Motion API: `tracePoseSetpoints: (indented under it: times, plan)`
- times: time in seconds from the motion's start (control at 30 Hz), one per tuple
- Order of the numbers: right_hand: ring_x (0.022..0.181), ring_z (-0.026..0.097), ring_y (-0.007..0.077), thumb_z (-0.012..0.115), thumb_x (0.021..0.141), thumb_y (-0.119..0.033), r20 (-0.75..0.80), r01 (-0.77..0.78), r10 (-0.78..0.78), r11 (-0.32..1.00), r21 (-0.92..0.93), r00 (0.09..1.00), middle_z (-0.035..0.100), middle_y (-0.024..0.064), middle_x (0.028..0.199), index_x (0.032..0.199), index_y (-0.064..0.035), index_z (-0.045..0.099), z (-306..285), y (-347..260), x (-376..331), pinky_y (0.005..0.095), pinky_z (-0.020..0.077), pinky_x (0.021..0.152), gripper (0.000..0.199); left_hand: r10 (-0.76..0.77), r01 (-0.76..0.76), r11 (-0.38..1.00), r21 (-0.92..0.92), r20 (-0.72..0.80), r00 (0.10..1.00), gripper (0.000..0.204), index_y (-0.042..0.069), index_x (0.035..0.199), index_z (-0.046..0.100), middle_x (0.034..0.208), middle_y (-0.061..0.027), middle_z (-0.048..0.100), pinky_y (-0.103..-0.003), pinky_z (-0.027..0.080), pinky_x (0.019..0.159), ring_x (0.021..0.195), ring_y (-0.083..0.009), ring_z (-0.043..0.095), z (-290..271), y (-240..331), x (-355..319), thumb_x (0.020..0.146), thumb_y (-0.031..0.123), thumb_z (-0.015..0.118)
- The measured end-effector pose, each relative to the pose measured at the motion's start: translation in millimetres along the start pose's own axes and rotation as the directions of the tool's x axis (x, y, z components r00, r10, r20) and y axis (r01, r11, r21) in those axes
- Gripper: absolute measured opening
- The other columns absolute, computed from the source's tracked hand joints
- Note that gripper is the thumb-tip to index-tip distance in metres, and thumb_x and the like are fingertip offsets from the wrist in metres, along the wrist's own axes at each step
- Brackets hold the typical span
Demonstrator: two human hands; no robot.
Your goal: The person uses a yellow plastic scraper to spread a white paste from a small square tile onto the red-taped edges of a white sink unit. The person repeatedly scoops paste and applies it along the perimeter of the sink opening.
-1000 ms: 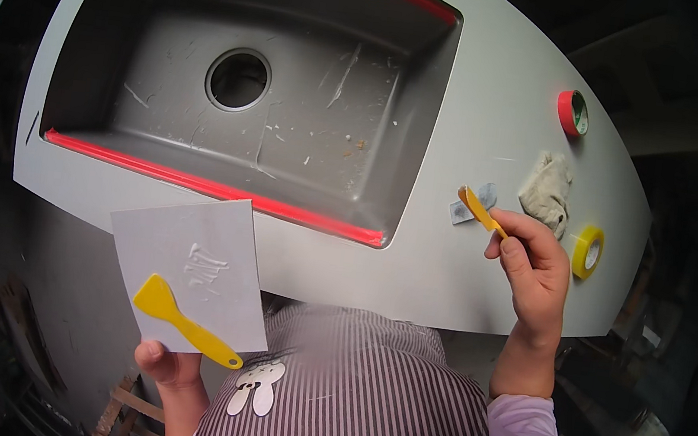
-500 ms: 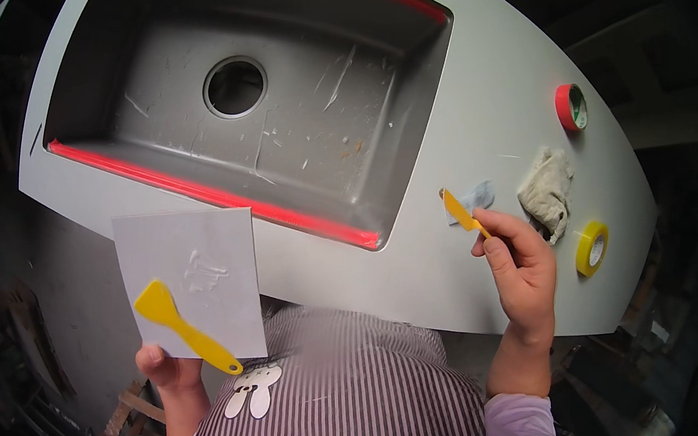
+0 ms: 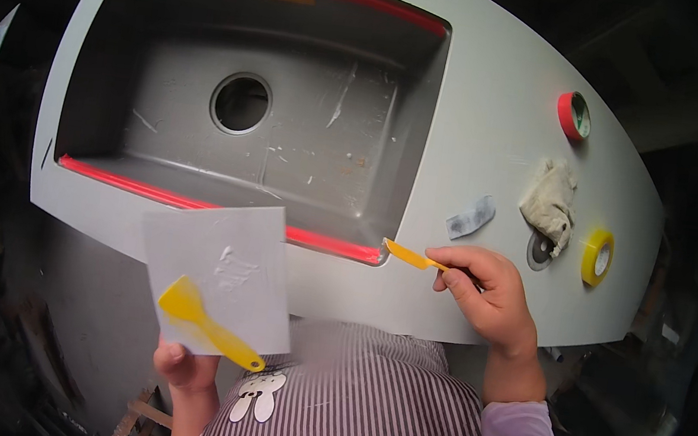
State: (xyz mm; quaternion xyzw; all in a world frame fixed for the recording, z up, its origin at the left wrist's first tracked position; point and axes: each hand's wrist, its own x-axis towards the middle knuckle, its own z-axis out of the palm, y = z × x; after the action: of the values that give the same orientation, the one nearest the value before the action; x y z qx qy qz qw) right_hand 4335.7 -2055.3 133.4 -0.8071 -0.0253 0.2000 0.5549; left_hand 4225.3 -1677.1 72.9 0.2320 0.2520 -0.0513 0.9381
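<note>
Pinched in my right hand [image 3: 487, 296] is a small orange-yellow spatula [image 3: 410, 256]. Its blade tip is at the near right corner of the grey sink [image 3: 177, 129], by the end of the red tape [image 3: 333, 244] along the near rim. My left hand [image 3: 187, 365] grips the lower edge of a square white board [image 3: 180, 241]. On that board lies a larger yellow scraper [image 3: 209, 325], and a smear of whitish paste [image 3: 236, 269] sits above it. Part of the near red tape is hidden behind the board.
The white countertop [image 3: 490, 131] surrounds the sink. To the right lie a grey-blue scrap [image 3: 471, 217], a whitish rag [image 3: 550, 199] on a grey disc [image 3: 540, 252], a red tape roll [image 3: 574, 116] and a yellow tape roll [image 3: 597, 257]. A round drain hole [image 3: 242, 104] opens in the sink.
My right hand has brought the spatula left and nearer, from beside the grey-blue scrap to the sink corner. The board in my left hand has shifted slightly right.
</note>
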Motion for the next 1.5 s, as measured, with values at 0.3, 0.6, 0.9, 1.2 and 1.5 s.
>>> tracePoseSetpoints:
  times: [0.3, 0.6, 0.9, 1.2, 1.5]
  plan:
    - [0.074, 0.064, 0.0126, 0.053, 0.09, 0.003, 0.09, -0.02, 0.016, 0.999, 0.036, 0.996, 0.068, 0.0091, 0.089, 0.114, 0.0023, 0.06, 38.1, -17.4, 20.5, 0.0247, 0.0511, 0.067, 0.026, -0.123, 0.106, 0.975, 0.194, 0.079, 0.989, 0.065, -0.008, 0.129, 0.049, 0.122, -0.0148, 0.059, -0.041, 0.042, 0.102, 0.113, -0.0276, 0.058, 33.3, -22.1, 35.0, 0.072, 0.011, 0.071]
    - [0.072, 0.065, 0.0122, 0.055, 0.091, 0.004, 0.023, 0.069, -0.066, 0.991, -0.114, 0.998, 0.066, 0.0089, 0.085, 0.112, 0.0007, 0.058, 54.7, -12.7, 24.0, 0.0246, 0.0535, 0.068, 0.021, -0.145, 0.129, 0.979, 0.158, 0.096, 0.985, 0.056, -0.008, 0.125, 0.053, 0.118, -0.0142, 0.062, -0.04, 0.043, 0.101, 0.113, -0.0267, 0.059, 43.8, -28.0, 41.3, 0.075, 0.011, 0.069]
    - [0.064, 0.064, 0.0172, 0.06, 0.088, 0.004, -0.035, 0.198, -0.207, 0.965, -0.174, 0.978, 0.069, 0.0096, 0.083, 0.109, -0.0016, 0.062, 62.2, -17.3, 32.9, 0.0278, 0.0514, 0.058, 0.022, -0.186, 0.154, 0.968, 0.198, 0.153, 0.971, 0.047, -0.008, 0.121, 0.055, 0.115, -0.0141, 0.063, -0.037, 0.044, 0.096, 0.108, -0.0239, 0.059, 35.2, -27.8, 43.8, 0.079, 0.01, 0.069]
    - [0.074, 0.066, 0.0134, 0.055, 0.089, 0.006, 0.026, 0.165, -0.163, 0.967, -0.195, 0.986, 0.067, 0.0087, 0.083, 0.109, -0.0002, 0.063, 46.0, -23.7, 39.4, 0.0247, 0.0523, 0.066, 0.023, -0.202, 0.173, 0.971, 0.166, 0.178, 0.963, 0.045, -0.008, 0.119, 0.057, 0.117, -0.0153, 0.063, -0.038, 0.044, 0.098, 0.11, -0.0248, 0.059, 31.3, -19.8, 42.9, 0.078, 0.007, 0.068]
    - [0.071, 0.066, 0.0166, 0.059, 0.084, 0.008, 0.089, 0.239, -0.223, 0.933, -0.27, 0.971, 0.069, 0.0097, 0.083, 0.104, -0.0006, 0.068, 38.1, -37.7, 47.0, 0.025, 0.0514, 0.066, 0.024, -0.221, 0.183, 0.963, 0.196, 0.197, 0.955, 0.043, -0.008, 0.116, 0.059, 0.112, -0.0147, 0.065, -0.037, 0.046, 0.095, 0.105, -0.0244, 0.061, 23.6, -21.9, 45.2, 0.077, 0.007, 0.07]
